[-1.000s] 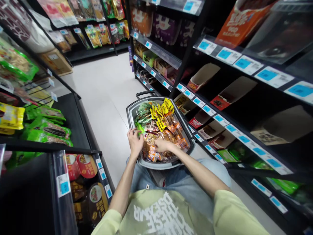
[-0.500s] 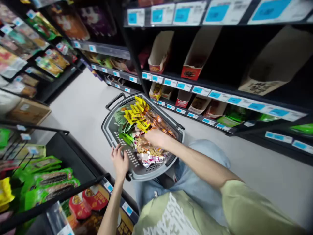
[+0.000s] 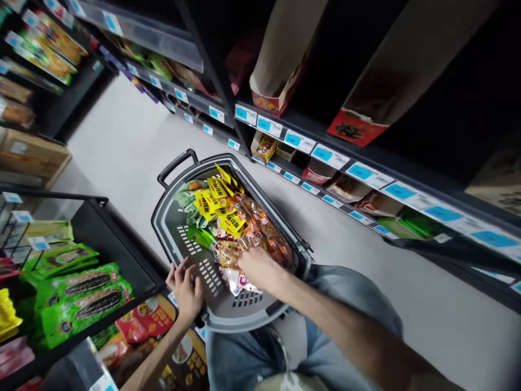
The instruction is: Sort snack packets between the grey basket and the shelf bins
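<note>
A grey shopping basket (image 3: 185, 247) rests on my lap, tilted, filled with yellow snack packets (image 3: 220, 203), orange-clear packets (image 3: 266, 233) and green packets (image 3: 195, 222). My left hand (image 3: 185, 288) grips the basket's near left rim, fingers curled over its edge. My right hand (image 3: 256, 266) reaches into the basket, fingers closed down among the clear packets of snacks; what it holds is hidden.
Dark shelves with blue price tags (image 3: 325, 157) run along the right, holding open cardboard display boxes (image 3: 358, 127). On the left, a low shelf carries green corn packs (image 3: 81, 298) and red bowls (image 3: 150, 323). A cardboard carton (image 3: 30, 157) stands on the pale floor (image 3: 122, 136).
The view swung right and down. My left hand left the packets and took the basket's left rim. The right hand stayed among the packets, shifting slightly nearer.
</note>
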Demonstrator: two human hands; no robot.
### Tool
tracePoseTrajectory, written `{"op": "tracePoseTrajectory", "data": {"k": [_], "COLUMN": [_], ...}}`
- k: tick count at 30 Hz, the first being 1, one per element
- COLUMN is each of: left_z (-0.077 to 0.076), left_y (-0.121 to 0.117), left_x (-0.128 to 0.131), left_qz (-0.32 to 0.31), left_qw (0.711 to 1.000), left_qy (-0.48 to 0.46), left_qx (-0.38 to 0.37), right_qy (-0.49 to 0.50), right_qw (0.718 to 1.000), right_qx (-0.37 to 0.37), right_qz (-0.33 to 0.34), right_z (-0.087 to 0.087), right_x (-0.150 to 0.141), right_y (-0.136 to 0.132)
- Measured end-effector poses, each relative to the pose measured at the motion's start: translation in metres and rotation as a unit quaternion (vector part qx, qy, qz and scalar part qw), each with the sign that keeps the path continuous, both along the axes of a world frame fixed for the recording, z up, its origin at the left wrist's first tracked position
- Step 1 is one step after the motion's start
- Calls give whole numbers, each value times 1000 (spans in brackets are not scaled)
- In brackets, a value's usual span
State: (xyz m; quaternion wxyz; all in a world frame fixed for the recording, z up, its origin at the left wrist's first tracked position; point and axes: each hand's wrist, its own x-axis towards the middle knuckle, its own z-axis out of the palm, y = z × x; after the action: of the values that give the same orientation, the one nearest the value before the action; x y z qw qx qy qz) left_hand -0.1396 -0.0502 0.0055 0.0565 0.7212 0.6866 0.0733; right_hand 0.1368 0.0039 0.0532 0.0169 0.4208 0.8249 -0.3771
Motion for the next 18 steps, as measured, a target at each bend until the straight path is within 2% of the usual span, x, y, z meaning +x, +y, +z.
{"op": "tracePoseTrajectory", "data": {"k": [4, 8, 11, 13, 14, 16, 18], "left_z": [3, 6, 19, 43, 62, 115, 182], "left_y": [-2, -1, 3, 1, -4, -23, -51], "left_x": [1, 0, 10, 28, 40, 72, 107], "left_qz": [7, 36, 46, 67, 94, 153, 159], "left_qw": [999, 996, 990, 983, 977, 957, 935], "left_qy": [-5, -37, -66, -94, -109, -152, -208], "left_qx": [-35, -67, -115, -145, -159, -195, -239], "right_qy": [20, 61, 53, 40, 36, 22, -10], "right_qw": [998, 991, 980, 969, 963, 956, 963], "right_qx": [4, -41, -85, -111, -124, -143, -147], "right_qz": [-52, -110, -174, -219, -236, -254, -227], "right_z": [0, 0, 18, 51, 75, 135, 205], "right_x": [-6, -22, -34, -34, -29, -13, 11], "right_y": [-12, -40, -74, -101, -113, -133, -144]}}
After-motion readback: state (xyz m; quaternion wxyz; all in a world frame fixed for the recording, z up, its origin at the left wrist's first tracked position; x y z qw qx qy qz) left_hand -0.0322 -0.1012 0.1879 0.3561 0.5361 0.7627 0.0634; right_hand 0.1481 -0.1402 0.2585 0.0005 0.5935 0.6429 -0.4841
